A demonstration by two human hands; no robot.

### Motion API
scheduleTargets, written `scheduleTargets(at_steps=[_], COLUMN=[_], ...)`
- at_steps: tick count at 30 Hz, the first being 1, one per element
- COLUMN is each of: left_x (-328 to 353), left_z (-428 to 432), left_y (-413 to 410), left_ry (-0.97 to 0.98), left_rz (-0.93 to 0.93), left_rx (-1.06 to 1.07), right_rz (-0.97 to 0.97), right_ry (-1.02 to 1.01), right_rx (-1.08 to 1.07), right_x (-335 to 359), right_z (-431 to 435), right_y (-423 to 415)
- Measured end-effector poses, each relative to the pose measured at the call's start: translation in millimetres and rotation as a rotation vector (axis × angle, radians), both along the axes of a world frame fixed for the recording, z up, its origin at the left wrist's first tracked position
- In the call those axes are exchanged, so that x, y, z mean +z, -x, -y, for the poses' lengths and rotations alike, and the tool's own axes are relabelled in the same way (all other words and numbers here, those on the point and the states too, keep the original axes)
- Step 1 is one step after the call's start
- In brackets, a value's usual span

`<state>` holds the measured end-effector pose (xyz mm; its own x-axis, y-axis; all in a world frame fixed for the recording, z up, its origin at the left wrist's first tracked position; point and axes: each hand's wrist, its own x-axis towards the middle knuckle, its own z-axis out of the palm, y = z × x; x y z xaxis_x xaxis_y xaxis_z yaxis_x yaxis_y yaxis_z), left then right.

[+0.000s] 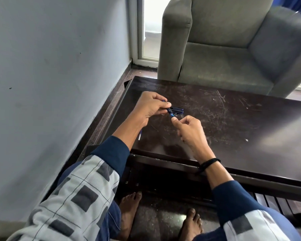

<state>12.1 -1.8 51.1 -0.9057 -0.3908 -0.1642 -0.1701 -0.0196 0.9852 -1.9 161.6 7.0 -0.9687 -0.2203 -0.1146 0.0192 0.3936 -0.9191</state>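
Note:
My left hand (150,106) pinches a blue pen barrel (169,112) above the dark wooden table (233,122). The barrel's lower end points toward my right hand (189,131), whose thumb and curled fingers touch or pinch its tip; what is between them is too small to tell. Several dark blue pen parts (178,110) lie on the table just behind the barrel. A thin pen refill (140,134) lies on the table, partly hidden under my left forearm.
A grey armchair (233,46) stands right behind the table's far edge. A pale wall (50,75) runs along the left. My knees in checked cloth and my bare feet (128,211) are at the table's near edge, above a lower shelf.

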Motion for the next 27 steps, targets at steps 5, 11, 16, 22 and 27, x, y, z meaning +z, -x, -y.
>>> scheduleTargets(at_steps=[5,11,16,22,27], left_x=[-11,-29,-42,-28,-16], left_z=[29,-11,-24,-18,-17], left_y=[10,7,5,6,4], left_ry=[0.395,0.974,1.036,0.940,0.457], left_rz=[0.102,0.411,0.413,0.322,0.122], left_rx=[0.087,-0.269,-0.309,-0.205,-0.307], right_rz=[0.107,0.167,0.229,0.255,0.283], right_ry=[0.061,0.228,0.348,0.531,0.701], right_rx=[0.006,-0.108,-0.186,-0.265,-0.329], right_x=[-8,-5,2,13,21], right_z=[1,-7,-13,-13,-14], right_y=[3,13,14,12,11])
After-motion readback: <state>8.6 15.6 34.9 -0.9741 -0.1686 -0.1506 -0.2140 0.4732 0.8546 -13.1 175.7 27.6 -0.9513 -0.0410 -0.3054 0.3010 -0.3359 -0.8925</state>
